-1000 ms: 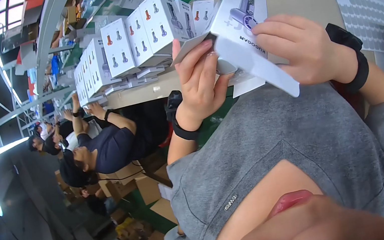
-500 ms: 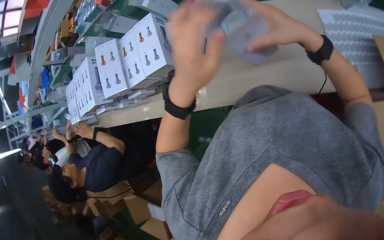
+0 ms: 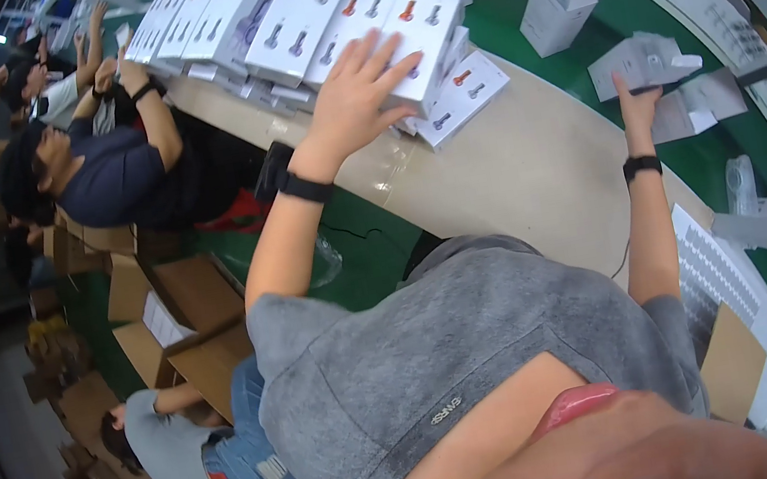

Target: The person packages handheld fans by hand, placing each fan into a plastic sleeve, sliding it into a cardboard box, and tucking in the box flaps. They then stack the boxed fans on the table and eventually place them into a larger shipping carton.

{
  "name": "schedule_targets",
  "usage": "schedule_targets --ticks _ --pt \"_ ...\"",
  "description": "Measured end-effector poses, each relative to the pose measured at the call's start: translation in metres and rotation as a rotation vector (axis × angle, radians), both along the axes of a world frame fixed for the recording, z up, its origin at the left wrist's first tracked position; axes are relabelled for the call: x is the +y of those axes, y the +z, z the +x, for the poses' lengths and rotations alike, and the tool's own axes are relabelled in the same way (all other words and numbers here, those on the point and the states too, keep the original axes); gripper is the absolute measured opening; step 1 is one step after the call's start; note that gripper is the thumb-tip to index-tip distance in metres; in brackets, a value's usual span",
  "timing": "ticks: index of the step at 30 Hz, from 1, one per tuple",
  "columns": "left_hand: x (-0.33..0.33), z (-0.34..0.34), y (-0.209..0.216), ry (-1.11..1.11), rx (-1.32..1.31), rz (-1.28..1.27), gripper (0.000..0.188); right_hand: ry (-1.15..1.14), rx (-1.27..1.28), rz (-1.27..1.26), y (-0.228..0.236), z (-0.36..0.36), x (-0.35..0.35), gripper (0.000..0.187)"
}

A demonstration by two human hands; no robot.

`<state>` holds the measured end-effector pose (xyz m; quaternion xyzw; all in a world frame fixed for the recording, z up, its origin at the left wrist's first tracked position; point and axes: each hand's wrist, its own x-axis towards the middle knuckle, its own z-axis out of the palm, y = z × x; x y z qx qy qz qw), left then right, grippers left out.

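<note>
My left hand rests with its fingers spread on a closed white box, one of several stacked on the bench. Small pictures of orange and grey devices are printed on these boxes. Under its edge lies another white box, flat on the bench top. Out to the right, my right hand grips the near side of an open white box, whose flaps stand up and show clear plastic inside. Part of that hand's fingers is hidden by the box.
More open white boxes stand on the green surface behind the beige bench top. A sheet of labels lies at the right beside a cardboard flap. Co-workers are at the left, near open cartons.
Both hands were together around a blurred white box. Now they are apart: the left on the stack, the right out at an open box. The view has turned.
</note>
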<state>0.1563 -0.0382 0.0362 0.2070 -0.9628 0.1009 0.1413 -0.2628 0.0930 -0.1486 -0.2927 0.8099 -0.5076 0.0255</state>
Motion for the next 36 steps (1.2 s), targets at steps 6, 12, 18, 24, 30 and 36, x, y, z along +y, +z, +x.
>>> schedule_targets --ticks 6,12,18,24,30,36 --pt "0.01 -0.01 0.025 -0.032 0.264 0.263 0.061 0.668 0.307 -0.131 0.136 0.159 0.022 0.101" --pt "0.055 -0.036 0.092 0.053 -0.033 0.964 0.049 1.189 0.214 -0.119 0.224 0.198 0.032 0.108" --pt "0.094 -0.047 0.033 -0.262 0.709 1.149 0.074 1.064 -0.518 -0.431 0.196 0.208 0.061 0.101" --pt "0.106 -0.056 0.019 -0.092 0.495 0.896 0.082 0.97 -0.011 -0.208 0.196 0.178 0.087 0.074" --pt "0.113 -0.063 0.011 -0.298 0.289 0.39 0.073 1.043 0.233 0.057 0.208 0.183 0.097 0.057" --pt "0.121 -0.065 0.002 -0.328 0.076 0.414 0.069 1.053 0.224 0.247 0.189 0.179 0.108 0.059"
